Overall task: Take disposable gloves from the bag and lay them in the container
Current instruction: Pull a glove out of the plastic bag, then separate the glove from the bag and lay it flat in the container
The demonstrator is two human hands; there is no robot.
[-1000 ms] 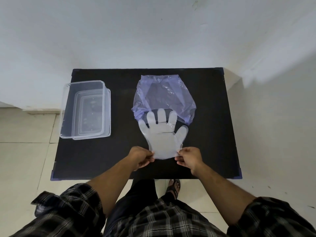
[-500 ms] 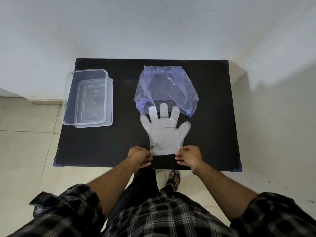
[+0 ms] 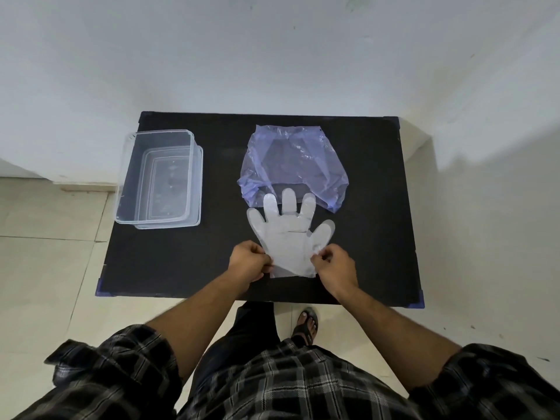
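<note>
A clear disposable glove (image 3: 288, 237) lies flat on the black table (image 3: 372, 225), fingers pointing away from me and its fingertips overlapping the mouth of a crumpled purple plastic bag (image 3: 292, 165). My left hand (image 3: 250, 263) pinches the glove's left cuff edge. My right hand (image 3: 333, 266) pinches the right cuff edge near the glove's thumb. A clear rectangular container (image 3: 127, 177) stands open at the table's left side, well apart from both hands, with nothing visible in it.
The table stands against a white wall, its near edge close to my legs. Tiled floor lies to the left, and a sandalled foot (image 3: 306, 324) shows under the table's front edge.
Both hands have shifted slightly up along the glove's cuff sides; the right hand has moved closer to the glove's thumb. The glove stays flat and the view has shifted a little.
</note>
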